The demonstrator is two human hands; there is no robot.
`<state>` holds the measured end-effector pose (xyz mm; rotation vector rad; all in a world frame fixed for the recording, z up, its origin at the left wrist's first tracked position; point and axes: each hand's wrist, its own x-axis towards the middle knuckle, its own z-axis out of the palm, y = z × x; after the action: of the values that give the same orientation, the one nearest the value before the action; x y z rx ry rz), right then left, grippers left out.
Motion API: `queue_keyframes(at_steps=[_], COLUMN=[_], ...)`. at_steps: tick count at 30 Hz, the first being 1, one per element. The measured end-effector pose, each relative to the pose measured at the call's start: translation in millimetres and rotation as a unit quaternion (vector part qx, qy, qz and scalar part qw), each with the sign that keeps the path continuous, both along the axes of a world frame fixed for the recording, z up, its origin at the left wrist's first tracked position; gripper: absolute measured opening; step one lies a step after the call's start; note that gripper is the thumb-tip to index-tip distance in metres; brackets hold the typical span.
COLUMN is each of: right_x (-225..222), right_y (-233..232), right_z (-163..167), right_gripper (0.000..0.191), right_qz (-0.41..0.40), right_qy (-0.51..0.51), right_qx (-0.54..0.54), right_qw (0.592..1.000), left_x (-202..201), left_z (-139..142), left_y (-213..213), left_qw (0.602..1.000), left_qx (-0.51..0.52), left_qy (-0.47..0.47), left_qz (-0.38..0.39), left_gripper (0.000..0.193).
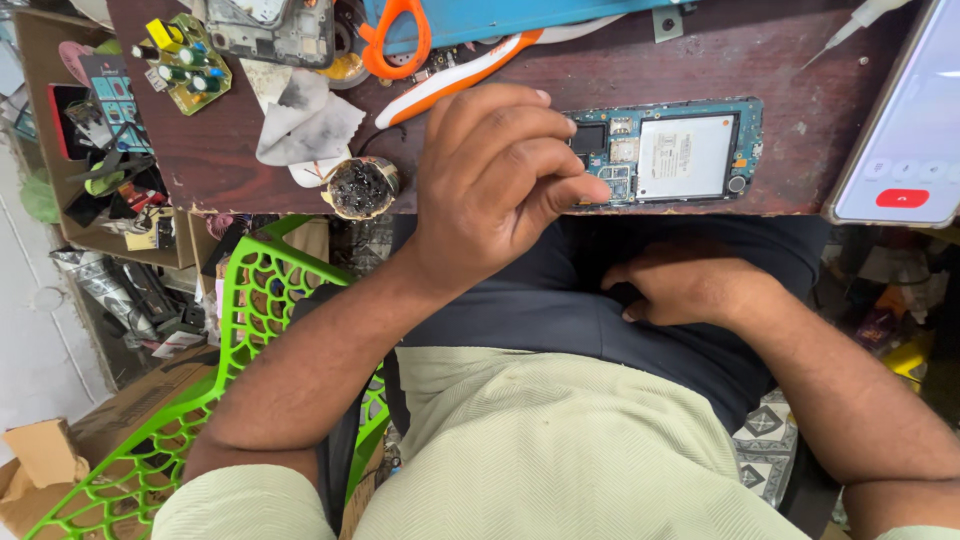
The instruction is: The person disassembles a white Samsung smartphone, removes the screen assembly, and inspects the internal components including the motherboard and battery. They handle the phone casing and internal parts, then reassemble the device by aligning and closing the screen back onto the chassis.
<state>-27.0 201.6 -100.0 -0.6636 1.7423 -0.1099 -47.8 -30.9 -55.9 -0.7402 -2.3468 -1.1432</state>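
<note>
Opened phone (665,155), its back off, lies flat at the near edge of the dark wooden bench (780,60): a teal circuit board frames a pale rectangular battery label, with small metal shields at its left end. Left hand (495,185) is curled over that left end, fingers bunched and thumb tip pressed toward the board; whether something thin is pinched between them cannot be told. Right hand (685,285) rests loosely closed on the dark trousers below the bench edge, holding nothing visible, well apart from the phone.

Bench top is scuffed, reddish-brown and cluttered: orange-handled scissors (395,40) on a blue sheet, an orange-and-white tool (455,75), crumpled smudged tissues (305,120), a round tin of blackened crusty residue (360,187), a green circuit board with coloured capacitors (185,60), and another stripped phone frame (270,25). At right a lit smartphone (905,130) leans at an angle. Beside the person stands a bright green plastic lattice chair (240,330); cardboard and scraps lie on the pale floor
</note>
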Motion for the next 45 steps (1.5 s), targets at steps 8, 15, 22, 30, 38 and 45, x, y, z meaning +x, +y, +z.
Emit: queue_keyframes(at_steps=[8,15,22,30,38,45], right_x=[0,-1,-1,0,0,0], right_y=[-1,-2,-2,-1,-2,-1], right_z=[1,4,4,1,3,4], right_gripper=[0.052,0.051,0.052,0.053,0.052,0.053], right_qz=[-0.004,-0.001,0.006,0.007,0.008,0.014], right_qy=[-0.005,0.0,-0.003,0.002,-0.001,0.017], right_qx=[0.014,-0.003,0.015,0.012,0.02,-0.026], right_qw=[1.0,1.0,1.0,1.0,1.0,0.999], left_x=[2,2,2,2,4,2], left_z=[-2,-4,-1,-5,-11,-1], left_y=[0,-2,0,-2,-3,-1], left_qw=[0.999,1.0,1.0,1.0,0.999,0.999], left_qx=[0.011,-0.002,0.003,0.009,-0.013,-0.004], left_qy=[-0.029,-0.018,-0.01,-0.024,-0.021,-0.039], left_qz=[0.021,0.017,0.021,0.016,0.024,-0.002], left_gripper=[0.021,0.049,0.043,0.052,0.057,0.05])
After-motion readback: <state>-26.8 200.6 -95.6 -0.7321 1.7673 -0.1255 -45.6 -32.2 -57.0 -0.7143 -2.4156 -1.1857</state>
